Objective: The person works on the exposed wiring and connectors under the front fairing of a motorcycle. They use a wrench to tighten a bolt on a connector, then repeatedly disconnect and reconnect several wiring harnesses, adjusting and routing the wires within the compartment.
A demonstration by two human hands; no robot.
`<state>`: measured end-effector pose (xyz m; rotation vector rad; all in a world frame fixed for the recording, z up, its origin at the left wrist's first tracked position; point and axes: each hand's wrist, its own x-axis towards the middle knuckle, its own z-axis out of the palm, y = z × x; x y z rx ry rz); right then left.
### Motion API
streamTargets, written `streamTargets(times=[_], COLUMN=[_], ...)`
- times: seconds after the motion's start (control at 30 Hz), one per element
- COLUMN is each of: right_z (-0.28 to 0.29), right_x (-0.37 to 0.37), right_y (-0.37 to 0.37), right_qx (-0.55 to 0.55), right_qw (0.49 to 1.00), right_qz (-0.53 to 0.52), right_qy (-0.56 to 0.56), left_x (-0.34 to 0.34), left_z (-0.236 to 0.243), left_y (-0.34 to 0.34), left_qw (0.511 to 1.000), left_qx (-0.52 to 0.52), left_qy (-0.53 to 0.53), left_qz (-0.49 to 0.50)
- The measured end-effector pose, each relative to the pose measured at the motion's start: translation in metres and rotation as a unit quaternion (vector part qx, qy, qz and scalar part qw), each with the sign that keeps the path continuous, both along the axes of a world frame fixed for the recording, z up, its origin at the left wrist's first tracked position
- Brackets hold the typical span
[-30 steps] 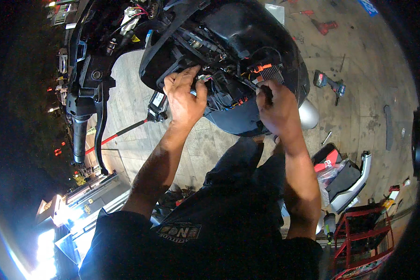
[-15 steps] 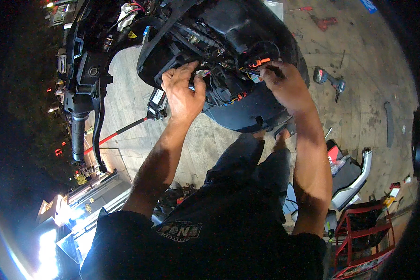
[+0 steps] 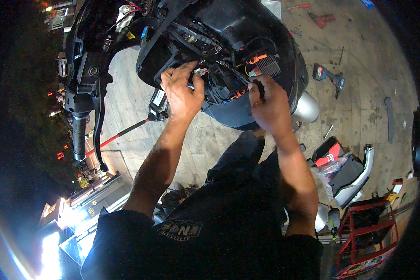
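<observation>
Before me is a black scooter body [image 3: 233,119] with its inside open, showing bundled wires and plugs. My left hand [image 3: 183,91] rests at the left of this opening, thumb and fingertips closed about a white wire connector [image 3: 200,72] with coloured wires. My right hand [image 3: 269,103] is closed in a pinch at the right side of the wiring, by a dark strand; what sits between its fingertips is too small to make out. Just beyond it are an orange connector [image 3: 256,59] and a finned metal block [image 3: 268,66]. Another orange connector [image 3: 238,95] lies lower, between the hands.
A handlebar grip with its lever [image 3: 79,133] stands at the left. A cordless driver [image 3: 329,80], a red power tool [image 3: 322,19] and a screwdriver [image 3: 299,6] lie on the tiled floor. At lower right are a silver-black cover piece [image 3: 354,179] and a red metal rack [image 3: 366,235].
My right hand has moved left and toward me, uncovering the finned block and the orange connector. The left hand has stayed at the white connector.
</observation>
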<state>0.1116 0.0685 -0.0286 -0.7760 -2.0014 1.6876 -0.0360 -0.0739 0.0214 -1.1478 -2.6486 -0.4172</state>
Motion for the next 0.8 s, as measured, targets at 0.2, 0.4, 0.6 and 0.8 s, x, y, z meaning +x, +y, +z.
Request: streamTargets(times=[0.2, 0.4, 0.6, 0.8], right_z=[-0.009, -0.011, -0.008, -0.006], right_x=[-0.006, -0.015, -0.021, -0.024], right_y=[0.035, 0.054, 0.067, 0.066], right_qx=[0.028, -0.063, -0.194, -0.350], right_qw=[0.998, 0.989, 0.969, 0.930], right_qz=[0.064, 0.121, 0.126, 0.102], right_qy=[-0.008, -0.049, -0.081, -0.053], left_x=[-0.001, 0.000, 0.000, 0.001], left_z=[0.002, 0.001, 0.001, 0.000], left_y=[-0.001, -0.001, -0.002, -0.001], left_qw=[1.000, 1.000, 1.000, 1.000], left_qx=[-0.013, 0.004, -0.004, -0.003], left_qy=[0.019, -0.007, -0.008, 0.003], left_qz=[-0.019, -0.006, -0.009, -0.010])
